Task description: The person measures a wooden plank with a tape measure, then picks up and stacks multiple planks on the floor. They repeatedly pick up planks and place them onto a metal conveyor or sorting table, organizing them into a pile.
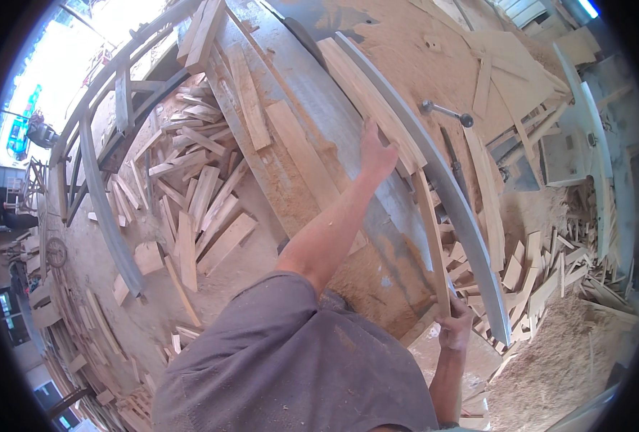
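Observation:
A pale wooden board (373,104) lies lengthwise on the grey metal machine table (326,86), along a long metal fence (434,155). My left hand (378,153) rests against the board's near part, its fingers stretched out and thumb spread. A narrow wooden strip (432,237) runs back from the board's near end along the fence. Around the near end of that strip, my right hand (455,327) is closed, close to the table's near edge. Where the board and strip meet, I cannot tell whether they touch.
Loose boards (298,144) and sawdust lie left of the fence. A pile of offcuts (204,194) covers the floor at left, near a curved metal frame (92,158). Right of the fence are a metal handle (445,114), more offcuts (528,281) and a sawdust heap (550,381).

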Demonstrator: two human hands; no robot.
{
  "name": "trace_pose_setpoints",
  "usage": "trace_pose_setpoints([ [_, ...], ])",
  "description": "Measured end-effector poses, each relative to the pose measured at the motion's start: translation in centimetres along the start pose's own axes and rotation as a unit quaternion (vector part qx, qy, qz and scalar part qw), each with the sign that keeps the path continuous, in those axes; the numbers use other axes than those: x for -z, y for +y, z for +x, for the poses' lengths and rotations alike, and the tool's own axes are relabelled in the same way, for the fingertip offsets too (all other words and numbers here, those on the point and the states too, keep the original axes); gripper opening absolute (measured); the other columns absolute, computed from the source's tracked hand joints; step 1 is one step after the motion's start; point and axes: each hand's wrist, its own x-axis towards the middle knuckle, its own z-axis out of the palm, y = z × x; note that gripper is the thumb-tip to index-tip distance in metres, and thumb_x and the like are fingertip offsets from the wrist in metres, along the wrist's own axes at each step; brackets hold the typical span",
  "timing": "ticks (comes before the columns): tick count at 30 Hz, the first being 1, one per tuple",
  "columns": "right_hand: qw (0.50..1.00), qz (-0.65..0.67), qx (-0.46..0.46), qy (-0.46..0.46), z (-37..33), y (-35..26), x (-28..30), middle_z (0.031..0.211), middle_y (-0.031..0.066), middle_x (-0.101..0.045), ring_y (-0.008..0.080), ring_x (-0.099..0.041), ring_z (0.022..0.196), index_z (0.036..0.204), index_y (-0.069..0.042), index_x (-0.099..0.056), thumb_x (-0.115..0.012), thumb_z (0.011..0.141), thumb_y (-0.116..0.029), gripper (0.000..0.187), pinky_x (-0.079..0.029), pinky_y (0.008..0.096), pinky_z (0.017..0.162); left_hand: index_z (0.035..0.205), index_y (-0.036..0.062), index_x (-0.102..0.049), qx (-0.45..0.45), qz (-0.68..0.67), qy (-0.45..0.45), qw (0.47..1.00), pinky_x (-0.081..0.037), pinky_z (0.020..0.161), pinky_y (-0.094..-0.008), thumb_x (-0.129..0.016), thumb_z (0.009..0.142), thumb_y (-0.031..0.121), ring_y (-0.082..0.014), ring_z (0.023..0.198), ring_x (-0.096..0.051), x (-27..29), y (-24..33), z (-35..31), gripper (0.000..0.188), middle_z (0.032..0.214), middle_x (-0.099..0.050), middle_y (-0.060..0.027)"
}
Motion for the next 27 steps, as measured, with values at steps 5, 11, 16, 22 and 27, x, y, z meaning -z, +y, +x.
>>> trace_pose_setpoints([
  [5,1.0,-0.004,-0.019,-0.018,1.2,0.7,-0.3,0.109,0.0173,-0.073,0.0138,-0.064,0.088,0.132,0.014,-0.062,-0.064,0.056,-0.001,0.078,-0.045,0.0207,0.061,0.156,-0.0168,-0.023,0.016,-0.079,-0.044,0.996,-0.016,0.129,-0.0365,-0.068,0.084,0.007,-0.0364,0.158,-0.019,0.7,0.5,-1.5,0.088,0.166,-0.023,-0.0315],
  [11,1.0,-0.016,-0.005,-0.016,2.2,-0.3,-3.4,0.109,0.0163,-0.072,0.0154,-0.065,0.092,0.134,0.014,-0.062,-0.06,0.055,0.001,0.079,-0.047,0.0207,0.063,0.156,-0.0166,-0.023,0.02,-0.083,-0.033,0.996,-0.022,0.126,-0.0357,-0.065,0.087,0.009,-0.0349,0.155,-0.029,1.2,1.3,-2.3,0.085,0.163,-0.03,-0.0321],
  [16,0.997,-0.079,0.013,-0.006,3.4,-1.0,-5.3,0.111,0.0157,-0.072,0.016,-0.066,0.094,0.135,0.01,-0.063,-0.056,0.056,0.001,0.08,-0.047,0.0206,0.064,0.15,-0.0162,-0.035,0.1,-0.147,-0.04,0.983,-0.042,0.11,-0.038,-0.064,0.091,0.013,-0.0296,0.131,-0.056,1.0,3.3,-5.0,0.072,0.142,-0.056,-0.0288],
  [22,0.997,-0.081,0.0,-0.013,4.8,-2.7,-8.1,0.116,0.0137,-0.072,0.0147,-0.066,0.096,0.136,0.009,-0.063,-0.054,0.055,0.002,0.082,-0.044,0.0198,0.064,0.135,-0.0031,-0.05,0.181,-0.281,-0.1,0.937,-0.051,0.087,-0.0331,-0.061,0.097,0.016,-0.019,0.098,-0.062,-1.4,5.4,-15.5,0.044,0.112,-0.063,-0.0115],
  [27,0.998,-0.057,0.022,0.002,6.6,-2.5,-10.5,0.122,0.0115,-0.071,0.0148,-0.067,0.1,0.139,0.009,-0.06,-0.054,0.054,0.004,0.086,-0.045,0.0218,0.07,0.129,0.006,-0.049,0.225,-0.394,-0.106,0.885,-0.051,0.069,-0.0285,-0.06,0.1,0.016,-0.0112,0.082,-0.059,-1.0,6.8,-18.2,0.032,0.096,-0.059,-0.0033],
])
